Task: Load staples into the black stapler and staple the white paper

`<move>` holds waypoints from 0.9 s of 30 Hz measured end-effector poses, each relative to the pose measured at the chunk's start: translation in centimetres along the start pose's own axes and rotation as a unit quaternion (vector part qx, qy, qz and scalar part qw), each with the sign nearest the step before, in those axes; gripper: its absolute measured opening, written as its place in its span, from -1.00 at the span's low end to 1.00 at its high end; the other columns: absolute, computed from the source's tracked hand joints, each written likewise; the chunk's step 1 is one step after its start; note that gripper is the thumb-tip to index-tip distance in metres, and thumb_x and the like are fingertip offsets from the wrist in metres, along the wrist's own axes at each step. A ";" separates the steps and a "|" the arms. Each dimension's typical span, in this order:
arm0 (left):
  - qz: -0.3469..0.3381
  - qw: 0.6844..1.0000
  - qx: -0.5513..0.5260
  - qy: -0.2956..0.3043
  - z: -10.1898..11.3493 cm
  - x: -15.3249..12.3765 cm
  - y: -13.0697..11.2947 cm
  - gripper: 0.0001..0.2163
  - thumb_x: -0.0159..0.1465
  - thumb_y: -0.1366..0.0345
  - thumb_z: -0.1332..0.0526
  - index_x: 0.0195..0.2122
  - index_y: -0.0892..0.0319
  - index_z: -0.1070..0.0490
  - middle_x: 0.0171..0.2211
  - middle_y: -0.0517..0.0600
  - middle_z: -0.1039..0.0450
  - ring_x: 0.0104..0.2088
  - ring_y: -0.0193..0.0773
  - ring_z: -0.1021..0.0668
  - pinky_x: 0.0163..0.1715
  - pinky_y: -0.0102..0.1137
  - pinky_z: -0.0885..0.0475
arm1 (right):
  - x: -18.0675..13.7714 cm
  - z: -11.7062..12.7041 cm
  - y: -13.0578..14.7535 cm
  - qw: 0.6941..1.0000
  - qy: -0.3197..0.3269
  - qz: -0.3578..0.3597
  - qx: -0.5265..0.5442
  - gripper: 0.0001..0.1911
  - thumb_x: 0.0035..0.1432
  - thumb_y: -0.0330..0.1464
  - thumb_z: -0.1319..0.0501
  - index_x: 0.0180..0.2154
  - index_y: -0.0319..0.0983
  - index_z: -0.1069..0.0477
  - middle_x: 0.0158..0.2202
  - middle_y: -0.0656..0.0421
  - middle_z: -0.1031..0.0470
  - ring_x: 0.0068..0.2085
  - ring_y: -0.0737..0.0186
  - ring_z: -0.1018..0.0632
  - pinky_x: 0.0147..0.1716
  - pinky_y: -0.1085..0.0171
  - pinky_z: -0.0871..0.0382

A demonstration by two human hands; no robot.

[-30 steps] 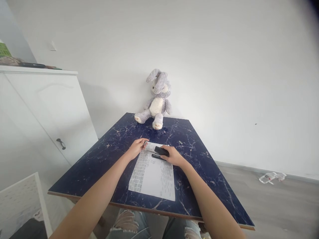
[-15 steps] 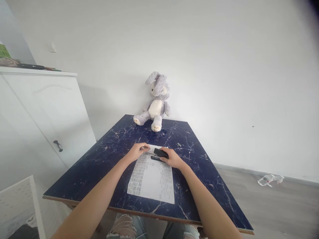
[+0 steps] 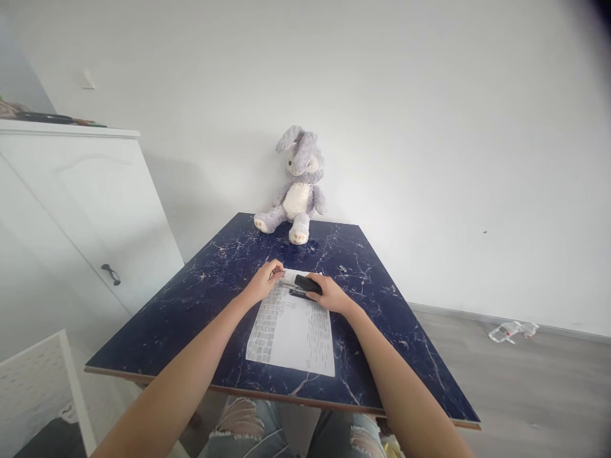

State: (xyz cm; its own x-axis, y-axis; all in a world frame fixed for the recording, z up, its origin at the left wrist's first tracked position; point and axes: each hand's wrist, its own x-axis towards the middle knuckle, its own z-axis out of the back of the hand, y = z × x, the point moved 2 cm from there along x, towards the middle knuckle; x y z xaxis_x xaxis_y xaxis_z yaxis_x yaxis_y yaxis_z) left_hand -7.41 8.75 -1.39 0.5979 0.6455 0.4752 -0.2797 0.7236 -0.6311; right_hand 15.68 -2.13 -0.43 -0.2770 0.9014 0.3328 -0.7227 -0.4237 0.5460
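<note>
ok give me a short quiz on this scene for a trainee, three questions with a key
1. Which hand holds the black stapler?
2. True or false: the toy rabbit sits at the far end of the table.
3. What lies beneath the stapler?
a) a towel
b) a sheet of paper
c) a plate

Key:
1. The right hand
2. True
3. b

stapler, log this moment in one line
right hand: holds opened stapler | left hand: by stapler, contents unclear | paper: on table, beneath stapler
</note>
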 end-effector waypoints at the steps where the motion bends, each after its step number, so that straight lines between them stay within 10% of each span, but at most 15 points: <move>1: 0.002 1.000 -0.003 0.006 0.0 0.0 0.0 -0.88 0.41 0.24 -0.17 -0.13 0.12 -0.45 -0.21 0.01 -0.55 -0.15 -0.16 -0.56 -0.09 -0.30 -0.41 | 0.0 0.0 0.0 1.000 0.000 0.000 0.000 -0.69 0.20 -0.41 -0.31 -0.01 -0.20 -0.44 -0.14 0.11 -0.59 -0.17 0.12 -0.56 -0.17 0.23 -0.34; 27: 0.032 0.992 -0.028 0.122 -0.5 0.2 -0.2 -0.84 0.27 0.24 -0.33 -0.16 0.06 -0.68 -0.16 -0.01 -0.68 -0.15 -0.11 -0.66 -0.03 -0.29 -0.49 | 0.0 0.1 0.0 1.000 0.009 0.005 -0.001 -0.64 0.21 -0.40 -0.30 0.06 -0.21 -0.44 -0.06 0.06 -0.59 -0.11 0.07 -0.56 -0.11 0.18 -0.36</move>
State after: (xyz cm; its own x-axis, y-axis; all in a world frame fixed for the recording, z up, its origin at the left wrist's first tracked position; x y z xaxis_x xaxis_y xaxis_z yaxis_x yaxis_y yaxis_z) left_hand -6.84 8.61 -1.42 0.7462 0.6066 0.2742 -0.2858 0.6640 -0.6910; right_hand 15.81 -2.16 -0.35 -0.2951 0.8984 0.3252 -0.7206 -0.4328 0.5417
